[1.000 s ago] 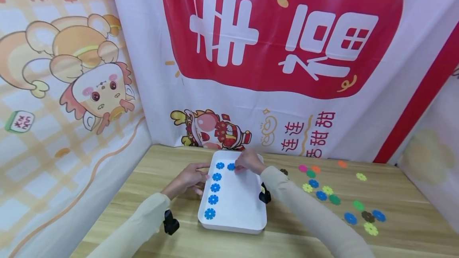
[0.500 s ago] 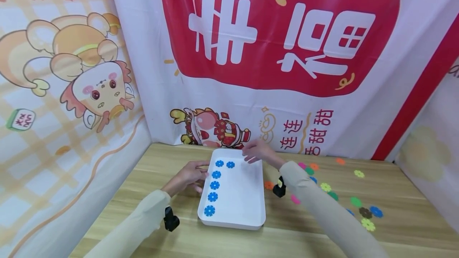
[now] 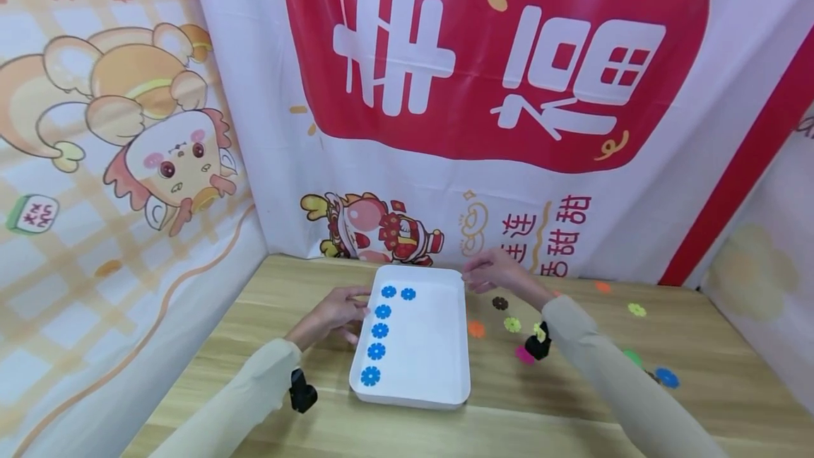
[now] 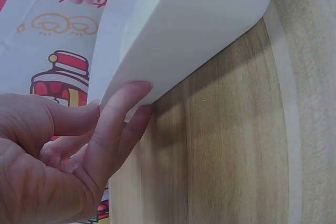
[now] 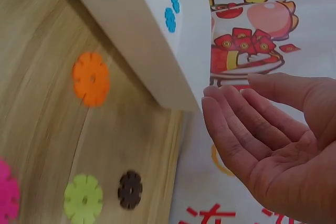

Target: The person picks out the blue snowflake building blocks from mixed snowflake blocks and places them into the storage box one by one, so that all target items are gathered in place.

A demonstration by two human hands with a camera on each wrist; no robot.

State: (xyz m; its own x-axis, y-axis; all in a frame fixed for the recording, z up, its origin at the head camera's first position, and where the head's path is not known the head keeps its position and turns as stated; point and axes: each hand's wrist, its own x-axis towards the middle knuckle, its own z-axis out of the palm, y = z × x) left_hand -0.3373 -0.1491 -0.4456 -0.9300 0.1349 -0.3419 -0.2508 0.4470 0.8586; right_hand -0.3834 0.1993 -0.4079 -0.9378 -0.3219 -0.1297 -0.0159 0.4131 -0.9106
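A white rectangular tray (image 3: 422, 352) stands on the wooden table. Inside it, several blue notched snowflake discs (image 3: 379, 331) line the left side, and another blue disc (image 3: 408, 294) sits beside the farthest one. My left hand (image 3: 333, 314) touches the tray's left wall; in the left wrist view its fingertips (image 4: 137, 88) rest against the outer wall, with the thumb at the rim. My right hand (image 3: 499, 273) hovers by the tray's far right corner, fingers loosely extended and nothing in them. The right wrist view shows its bare palm (image 5: 286, 174) near the corner.
Right of the tray lie loose discs: an orange one (image 5: 91, 80), a yellow-green one (image 5: 83, 199), a dark brown one (image 5: 130, 190) and a pink one (image 3: 525, 354). More, including a blue disc (image 3: 668, 377), are partly behind the right sleeve. A printed cloth (image 3: 394, 182) hangs behind the table.
My right hand has let go of the second far blue disc, lifted off it and moved right, out past the tray's corner. The left hand stays at the tray's side.
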